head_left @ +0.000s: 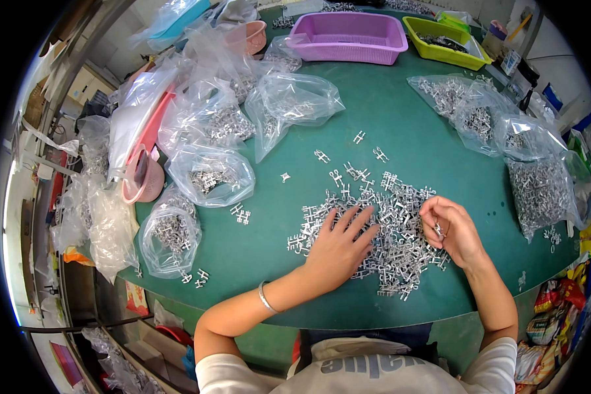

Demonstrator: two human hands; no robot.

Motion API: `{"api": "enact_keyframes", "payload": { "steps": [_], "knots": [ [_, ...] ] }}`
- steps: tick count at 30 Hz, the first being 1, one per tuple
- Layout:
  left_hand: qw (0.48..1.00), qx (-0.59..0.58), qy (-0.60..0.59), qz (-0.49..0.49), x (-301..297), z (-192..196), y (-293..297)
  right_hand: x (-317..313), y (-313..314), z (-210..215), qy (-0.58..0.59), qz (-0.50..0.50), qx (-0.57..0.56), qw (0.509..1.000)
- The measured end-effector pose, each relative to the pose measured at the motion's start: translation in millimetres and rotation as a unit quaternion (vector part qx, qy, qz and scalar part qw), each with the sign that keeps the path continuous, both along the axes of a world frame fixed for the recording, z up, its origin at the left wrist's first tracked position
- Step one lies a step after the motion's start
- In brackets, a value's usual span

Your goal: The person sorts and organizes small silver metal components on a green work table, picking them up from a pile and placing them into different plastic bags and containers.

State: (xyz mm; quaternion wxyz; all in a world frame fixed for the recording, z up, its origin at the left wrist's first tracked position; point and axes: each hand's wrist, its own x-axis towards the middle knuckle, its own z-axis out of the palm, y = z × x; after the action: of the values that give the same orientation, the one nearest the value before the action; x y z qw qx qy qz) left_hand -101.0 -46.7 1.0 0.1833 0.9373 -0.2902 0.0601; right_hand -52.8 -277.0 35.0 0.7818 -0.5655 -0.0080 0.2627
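Centrally, the pile of small metal parts [395,253] lies presumably for short reach: the left hand [339,251] spreads its fingers over the nine o'clock side, apparently grasping nothing; the right hand [454,233], at three o'clock, pinches one metal part [438,229]. Green tabletop [420,144] gives room toward twelve; filled bags [211,176] bound ten, a bag cluster [538,187] two, the curved near edge [387,327] six.

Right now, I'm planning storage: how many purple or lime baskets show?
2: the purple basket, far side of the table; lime basket, right of it. Others may be hidden.
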Motion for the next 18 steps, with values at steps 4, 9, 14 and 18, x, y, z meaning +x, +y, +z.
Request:
{"api": "enact_keyframes", "payload": {
  "steps": [4,9,14,18],
  "knots": [
    [0.997,-0.013,0.003,0.076,-14.1,-0.3,4.0,-4.4,12.1,-10.2,-0.415,0.030,-0.375,0.828],
    [0.996,-0.017,0.010,0.087,-22.7,-1.7,6.4,-5.9,29.7,-18.6,-0.533,0.093,-0.531,0.652],
    [0.996,-0.004,0.023,0.085,-28.8,-3.7,13.9,-0.1,21.5,-10.1,-0.507,0.029,-0.446,0.737],
    [0.995,-0.022,0.032,0.090,-31.6,-2.9,15.9,-1.7,18.6,-4.7,-0.551,-0.100,-0.428,0.709]
  ]
}}
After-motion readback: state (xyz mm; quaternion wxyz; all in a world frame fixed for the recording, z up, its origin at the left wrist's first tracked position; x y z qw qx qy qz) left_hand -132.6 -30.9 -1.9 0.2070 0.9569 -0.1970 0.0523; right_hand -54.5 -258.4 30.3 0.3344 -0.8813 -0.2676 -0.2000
